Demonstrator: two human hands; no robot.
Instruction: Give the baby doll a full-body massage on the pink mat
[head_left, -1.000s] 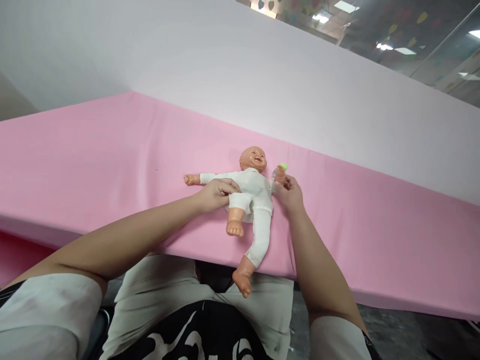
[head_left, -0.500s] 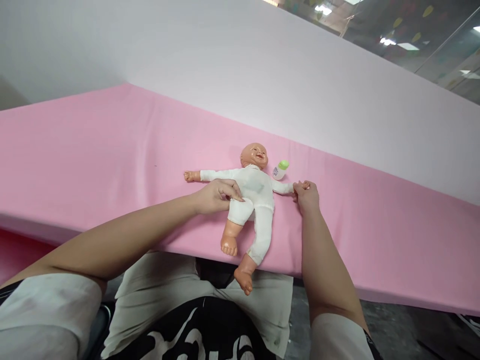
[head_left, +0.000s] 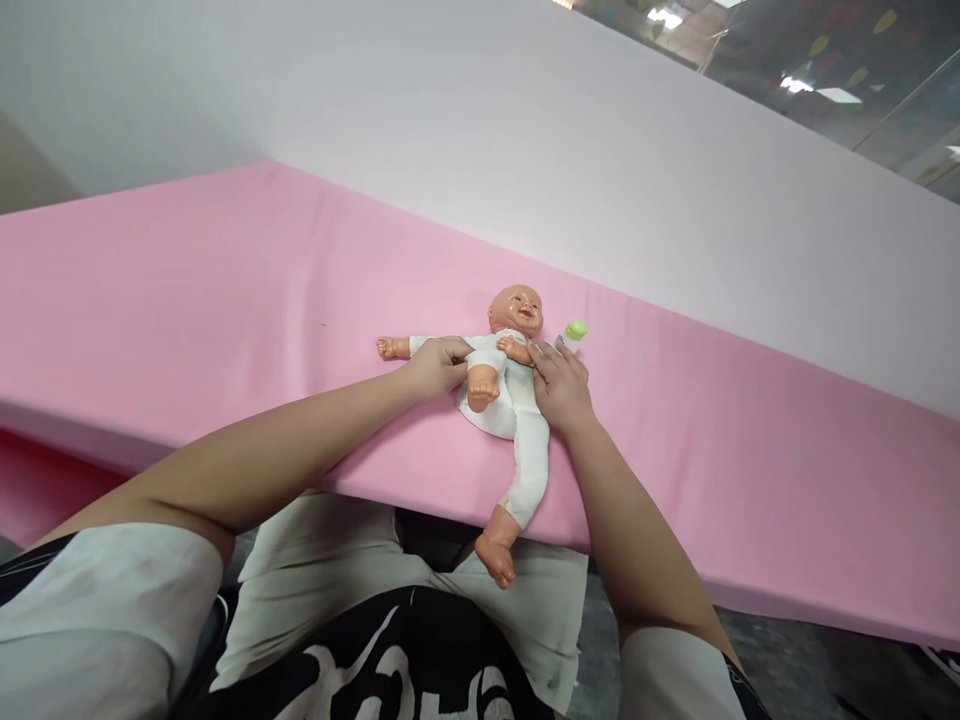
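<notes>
On pink table (head_left: pixel 225 300): doll (head_left: pixel 519 388), face up.
Left hand (head_left: pixel 439 368): pinching raised leg (head_left: pixel 484 375).
Right hand (head_left: pixel 564 388): against folded arm (head_left: pixel 516 349); cannot tell grip.
Leg and arm: apparently mid-posing; next move calls for steady hold.

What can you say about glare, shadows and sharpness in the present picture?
In the head view, small glints show on the doll's head; in the head view, too, ceiling lights glow at top right; also in the head view, shadows look soft and the doll fairly sharp.
</notes>
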